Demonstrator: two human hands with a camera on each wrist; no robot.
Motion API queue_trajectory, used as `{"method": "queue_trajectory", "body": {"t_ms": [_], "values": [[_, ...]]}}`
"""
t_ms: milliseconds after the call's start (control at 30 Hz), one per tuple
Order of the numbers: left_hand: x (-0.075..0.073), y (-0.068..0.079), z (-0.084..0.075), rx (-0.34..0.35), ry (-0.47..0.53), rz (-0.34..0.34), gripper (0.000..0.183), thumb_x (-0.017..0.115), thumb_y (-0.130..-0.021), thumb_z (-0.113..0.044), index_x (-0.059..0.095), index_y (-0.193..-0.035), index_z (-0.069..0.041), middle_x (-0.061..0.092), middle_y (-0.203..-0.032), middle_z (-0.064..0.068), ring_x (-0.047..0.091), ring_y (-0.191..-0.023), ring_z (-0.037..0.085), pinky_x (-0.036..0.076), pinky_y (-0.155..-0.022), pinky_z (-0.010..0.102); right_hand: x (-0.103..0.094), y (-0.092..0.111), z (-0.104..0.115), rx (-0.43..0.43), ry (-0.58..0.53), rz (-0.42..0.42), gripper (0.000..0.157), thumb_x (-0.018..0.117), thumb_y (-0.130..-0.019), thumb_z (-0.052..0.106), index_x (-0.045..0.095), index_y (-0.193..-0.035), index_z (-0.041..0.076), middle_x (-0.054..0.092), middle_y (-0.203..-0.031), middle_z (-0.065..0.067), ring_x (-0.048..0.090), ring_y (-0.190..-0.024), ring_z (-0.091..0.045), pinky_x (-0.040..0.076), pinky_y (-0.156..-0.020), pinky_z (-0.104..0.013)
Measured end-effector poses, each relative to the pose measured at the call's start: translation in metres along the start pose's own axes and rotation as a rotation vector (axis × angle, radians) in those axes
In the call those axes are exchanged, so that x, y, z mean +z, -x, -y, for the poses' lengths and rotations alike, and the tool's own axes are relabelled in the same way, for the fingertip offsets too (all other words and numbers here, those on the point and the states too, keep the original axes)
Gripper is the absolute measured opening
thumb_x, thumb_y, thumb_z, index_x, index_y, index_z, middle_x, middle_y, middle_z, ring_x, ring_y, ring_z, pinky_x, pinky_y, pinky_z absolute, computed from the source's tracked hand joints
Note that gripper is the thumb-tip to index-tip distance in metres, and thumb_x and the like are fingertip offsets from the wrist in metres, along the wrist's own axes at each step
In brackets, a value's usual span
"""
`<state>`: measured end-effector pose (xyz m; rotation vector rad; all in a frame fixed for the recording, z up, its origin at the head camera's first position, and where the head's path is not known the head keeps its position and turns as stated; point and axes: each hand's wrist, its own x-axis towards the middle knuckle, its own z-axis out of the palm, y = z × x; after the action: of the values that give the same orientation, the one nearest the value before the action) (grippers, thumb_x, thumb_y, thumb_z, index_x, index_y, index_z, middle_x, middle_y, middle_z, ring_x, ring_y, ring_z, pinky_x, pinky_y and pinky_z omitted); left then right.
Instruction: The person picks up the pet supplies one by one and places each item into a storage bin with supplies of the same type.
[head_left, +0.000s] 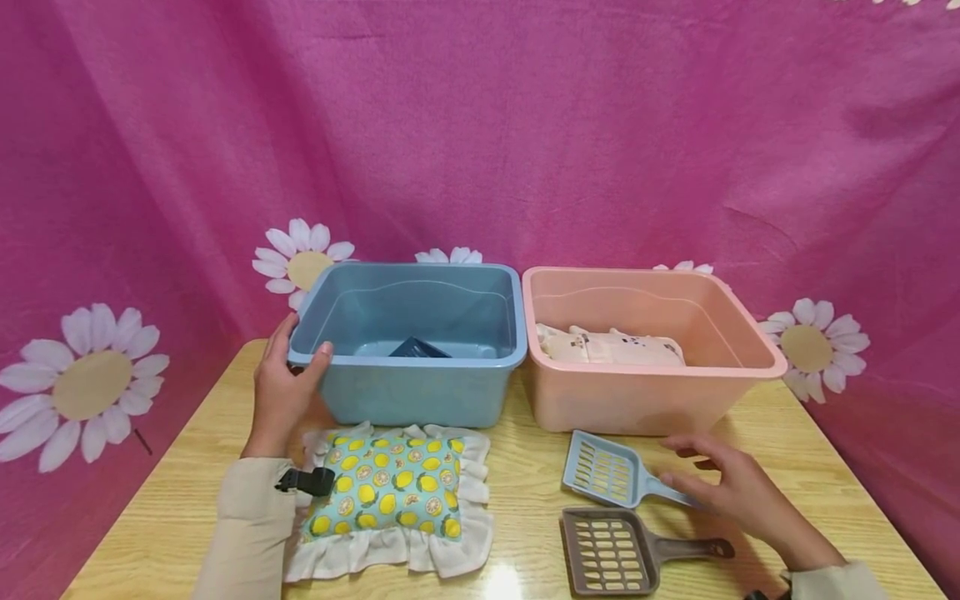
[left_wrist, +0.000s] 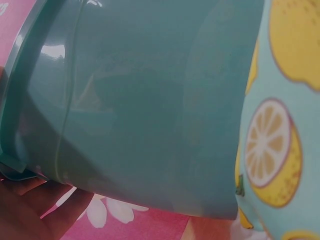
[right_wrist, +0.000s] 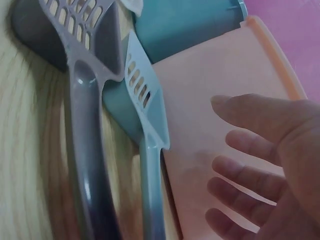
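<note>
My left hand (head_left: 288, 383) grips the near left corner of the blue litter box (head_left: 416, 392), thumb at the front rim and fingers along the left side. The left wrist view shows fingers (left_wrist: 47, 200) below the box's rim. A dark blue object (head_left: 420, 348), partly hidden, lies inside. Over the handle end of the light blue litter scoop (head_left: 603, 471) hovers my right hand (head_left: 723, 483), fingers spread and relaxed, holding nothing. Nearer me lies a grey-brown litter scoop (head_left: 611, 550). In the right wrist view, both scoop handles run beside the right hand (right_wrist: 280, 165).
A pink litter box (head_left: 637, 400) stands right beside the blue one, with a cream printed cloth item (head_left: 611, 348) inside. A lemon-print cushion with white ruffles (head_left: 390, 487) lies in front of the blue box. Behind the wooden table (head_left: 525, 500) hangs a pink flowered cloth (head_left: 480, 125).
</note>
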<state>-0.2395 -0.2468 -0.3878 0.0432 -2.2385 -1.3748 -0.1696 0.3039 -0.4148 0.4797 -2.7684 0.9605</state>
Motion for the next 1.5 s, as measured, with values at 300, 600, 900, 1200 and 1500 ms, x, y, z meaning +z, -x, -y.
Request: {"method": "queue_trajectory", "body": {"t_ms": [300,600,900,1200,1500], "values": [[0.002,-0.001,0.001,-0.006,0.000,0.008,0.073,0.064,-0.090,-0.039,0.031,-0.152,-0.019,0.032,-0.154,0.002,0.040,-0.132,0.034,0.038,-0.101,0.059,0.002,0.008,-0.012,-0.016,-0.005,0.011,0.040,0.081,-0.078,0.026,0.069,-0.114,0.015,0.068,-0.109,0.002,0.058,-0.099,0.000,0.051,-0.079,-0.026],[0.000,0.000,0.002,0.003,0.000,0.001,0.072,0.064,-0.090,-0.038,0.031,-0.152,-0.021,0.032,-0.154,0.002,0.040,-0.132,0.034,0.038,-0.101,0.059,0.004,0.011,-0.017,0.038,-0.012,0.072,0.040,0.078,-0.080,0.029,0.068,-0.116,0.014,0.069,-0.110,-0.001,0.058,-0.102,-0.002,0.051,-0.081,-0.028],[0.001,0.000,0.003,0.011,-0.004,-0.002,0.073,0.064,-0.090,-0.038,0.031,-0.152,-0.019,0.033,-0.154,0.004,0.040,-0.132,0.035,0.038,-0.100,0.060,0.004,0.012,-0.020,0.091,0.010,0.112,0.040,0.078,-0.080,0.034,0.068,-0.114,0.018,0.067,-0.111,0.003,0.059,-0.103,-0.005,0.051,-0.083,-0.031],[0.001,0.000,0.005,0.005,0.000,0.001,0.074,0.065,-0.090,-0.038,0.031,-0.152,-0.019,0.032,-0.154,0.003,0.040,-0.132,0.035,0.039,-0.100,0.059,0.007,0.011,-0.027,0.138,-0.044,0.171,0.039,0.078,-0.079,0.033,0.069,-0.113,0.017,0.065,-0.115,-0.003,0.059,-0.104,-0.011,0.053,-0.086,-0.045],[0.001,0.000,0.002,0.004,0.000,-0.002,0.073,0.064,-0.090,-0.038,0.031,-0.152,-0.020,0.033,-0.154,0.003,0.040,-0.132,0.035,0.038,-0.100,0.059,0.012,0.011,-0.029,0.094,-0.046,0.167,0.028,0.079,-0.079,0.025,0.072,-0.104,0.016,0.066,-0.116,-0.007,0.061,-0.104,-0.011,0.054,-0.085,-0.043]]}}
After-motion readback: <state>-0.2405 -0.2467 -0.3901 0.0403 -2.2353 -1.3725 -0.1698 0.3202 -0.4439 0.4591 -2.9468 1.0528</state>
